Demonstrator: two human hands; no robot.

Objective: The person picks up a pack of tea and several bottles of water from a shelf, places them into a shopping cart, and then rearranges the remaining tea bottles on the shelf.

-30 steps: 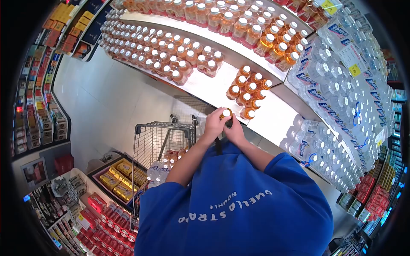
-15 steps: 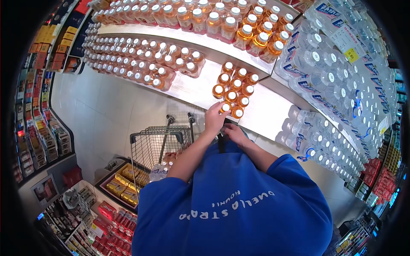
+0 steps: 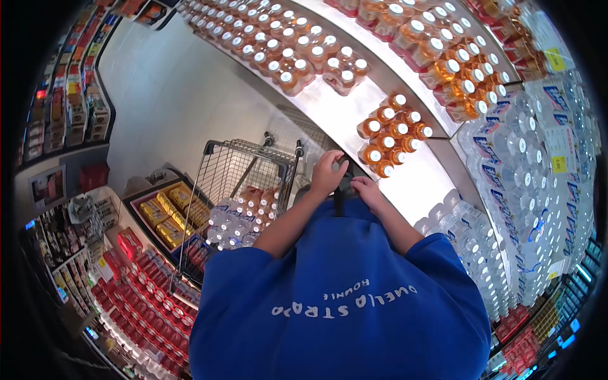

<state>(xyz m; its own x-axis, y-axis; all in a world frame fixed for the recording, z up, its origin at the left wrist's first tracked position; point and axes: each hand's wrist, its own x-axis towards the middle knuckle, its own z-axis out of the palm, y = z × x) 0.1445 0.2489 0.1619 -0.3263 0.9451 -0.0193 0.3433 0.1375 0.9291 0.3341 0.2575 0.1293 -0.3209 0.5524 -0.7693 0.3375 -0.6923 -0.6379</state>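
My left hand (image 3: 328, 173) is raised in front of my chest, thumb and fingers curved apart, and no object shows between them. Close beside it, my right hand (image 3: 368, 190) has its fingers curled by a black strap (image 3: 339, 201) at my chest; what they hold, if anything, is hidden. Beyond both hands, a cluster of orange drink bottles (image 3: 399, 130) with white caps stands upright on the white lower shelf (image 3: 332, 111). Neither hand touches these bottles.
A wire shopping cart (image 3: 221, 152) at my left holds packs of clear bottles (image 3: 228, 226) and orange bottles (image 3: 258, 201). Shrink-wrapped water packs (image 3: 506, 177) are stacked at right. More orange drink packs (image 3: 272, 44) line the shelf ahead. Yellow packs (image 3: 168, 212) and red cans (image 3: 145, 304) stand left.
My left hand has come away from a bottle cap at the near edge of the cluster and drawn back toward my chest. The camera view has turned, showing more of the cart.
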